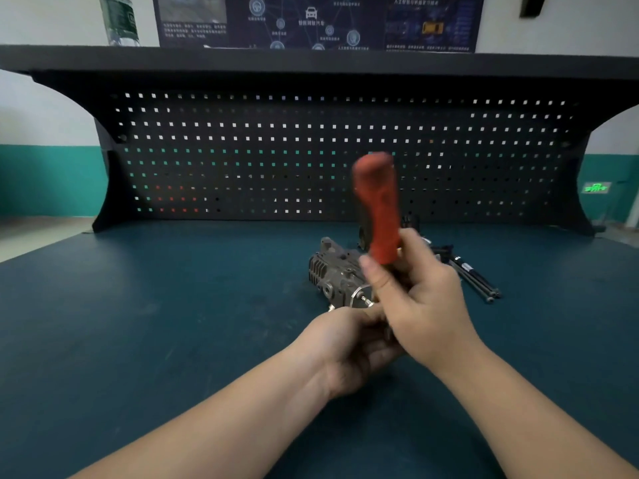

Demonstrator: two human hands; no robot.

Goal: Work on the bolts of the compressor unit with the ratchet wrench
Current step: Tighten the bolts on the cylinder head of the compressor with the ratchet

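Observation:
The grey metal compressor unit (334, 276) lies on the dark blue bench top (155, 305), with a small silver bolt (366, 300) sticking out of its near end. The ratchet wrench with a red handle (377, 205) points up and away, blurred. My right hand (420, 304) is wrapped around its lower shaft. My left hand (349, 344) sits just below, fingers closed at the wrench's head end by the unit's near end. The wrench head is hidden by both hands.
Several long black bolts (477, 281) and small dark parts (411, 224) lie right of and behind the unit. A black pegboard (311, 150) closes off the back of the bench under a shelf with a plastic bottle (119, 19).

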